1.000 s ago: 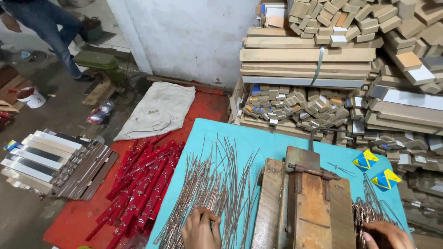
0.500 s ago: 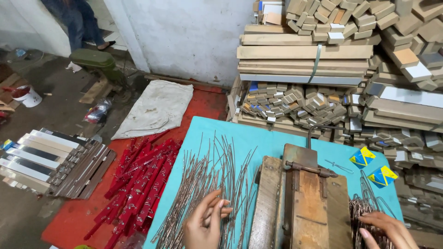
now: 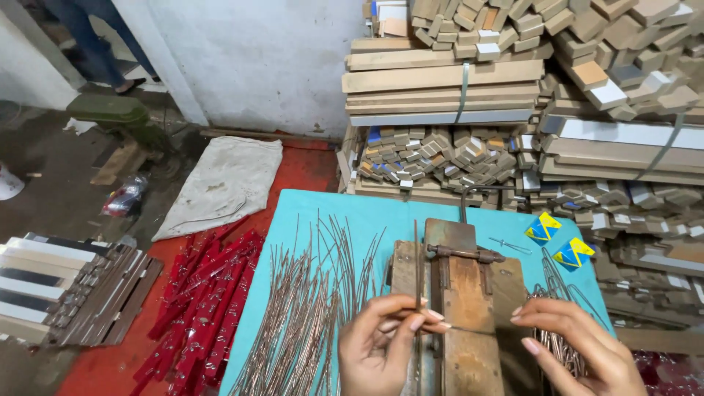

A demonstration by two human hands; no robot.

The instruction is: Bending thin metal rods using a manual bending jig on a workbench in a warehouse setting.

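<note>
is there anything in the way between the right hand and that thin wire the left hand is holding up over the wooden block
Nothing visible. The left hand pinches the thin upright metal wire at the left edge of the worn wooden jig block. The right hand hovers apart; only the block's bare top lies between them.

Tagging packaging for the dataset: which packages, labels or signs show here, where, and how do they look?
Two small packets: right side of the turquoise table, flat, blue and yellow triangles.
Plastic bag: floor at left, crumpled, clear with red.
White sack: floor beyond the table, flat, off-white.
No signs or screens.
</note>
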